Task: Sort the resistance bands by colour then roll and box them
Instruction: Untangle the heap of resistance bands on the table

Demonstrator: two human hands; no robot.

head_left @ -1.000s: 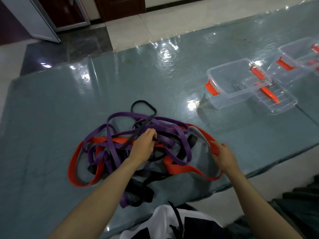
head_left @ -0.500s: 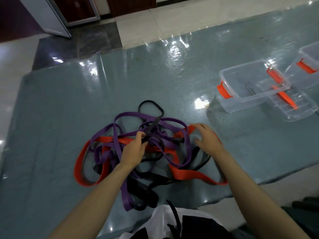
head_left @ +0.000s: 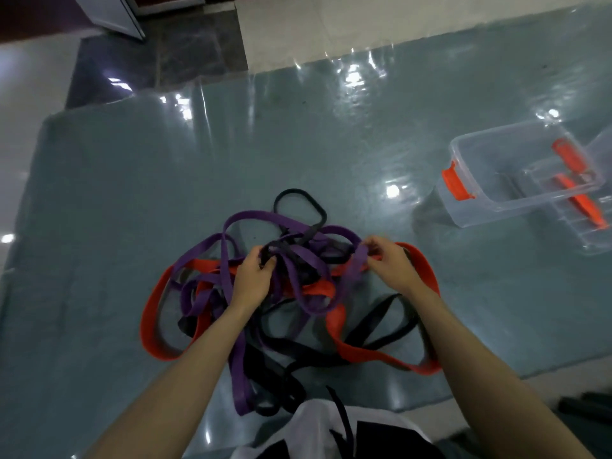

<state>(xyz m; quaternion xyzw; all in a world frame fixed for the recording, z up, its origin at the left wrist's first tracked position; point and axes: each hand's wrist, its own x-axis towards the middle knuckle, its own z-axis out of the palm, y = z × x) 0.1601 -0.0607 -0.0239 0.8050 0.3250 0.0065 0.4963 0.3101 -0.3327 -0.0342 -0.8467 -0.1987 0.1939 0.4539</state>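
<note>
Just tangled bands (head_left: 291, 279) — unlabelled

one tangled band heap (head_left: 284, 293), two hands, one clear box (head_left: 516, 180)

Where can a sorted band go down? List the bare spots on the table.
Bare table lies beyond the tangle of bands toward the far edge, left of it toward the left edge, and between it and the clear box. The near edge is crowded: both hands are in the pile.
</note>
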